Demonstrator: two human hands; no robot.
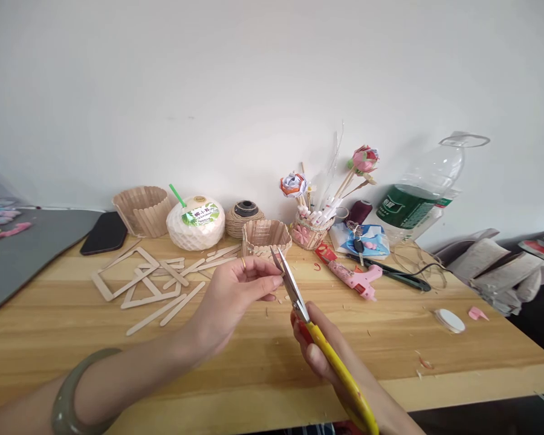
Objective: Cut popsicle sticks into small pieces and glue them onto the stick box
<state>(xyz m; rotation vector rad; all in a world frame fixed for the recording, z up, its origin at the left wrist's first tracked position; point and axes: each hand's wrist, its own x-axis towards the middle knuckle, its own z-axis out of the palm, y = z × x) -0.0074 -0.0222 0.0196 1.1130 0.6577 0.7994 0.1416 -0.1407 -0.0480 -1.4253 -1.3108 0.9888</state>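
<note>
My right hand grips a pair of scissors with yellow and red handles, blades pointing up and slightly parted. My left hand is closed in a pinch by the blade tips; what lies between its fingertips is too small to name. Just behind the left hand stands a small cup made of craft sticks. To the left of that hand, loose craft sticks and joined stick frames lie on the wooden table.
Along the wall stand a larger stick cup, a white coconut, a twine spool, a decorated pen holder and a plastic bottle. A pink glue gun lies at right, near a white lid. A phone rests at left.
</note>
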